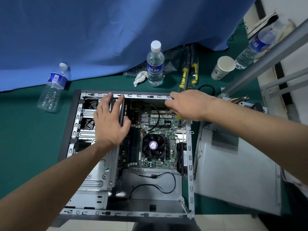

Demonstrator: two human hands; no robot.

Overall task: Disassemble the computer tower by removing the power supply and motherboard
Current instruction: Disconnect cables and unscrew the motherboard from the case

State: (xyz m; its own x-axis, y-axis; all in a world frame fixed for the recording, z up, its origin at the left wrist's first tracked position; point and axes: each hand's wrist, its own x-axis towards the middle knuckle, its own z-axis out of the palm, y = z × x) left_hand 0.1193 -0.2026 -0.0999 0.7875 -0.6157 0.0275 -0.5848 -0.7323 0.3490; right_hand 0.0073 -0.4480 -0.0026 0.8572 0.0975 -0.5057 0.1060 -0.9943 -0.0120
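Fingers of my left hand (110, 124) gripped a drive (118, 112) inside the tower (190, 157); my right hand's (186, 104) fingers, curled, touched its far rim.

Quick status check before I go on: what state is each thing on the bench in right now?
computer tower: on its side, open
side panel: off, beside the case
motherboard: in the case
drive: tilted up, in the left hand's grip
right hand: on the far case edge
middle bottle: upright, capped
left bottle: capped, looks empty
paper cup: tipped over
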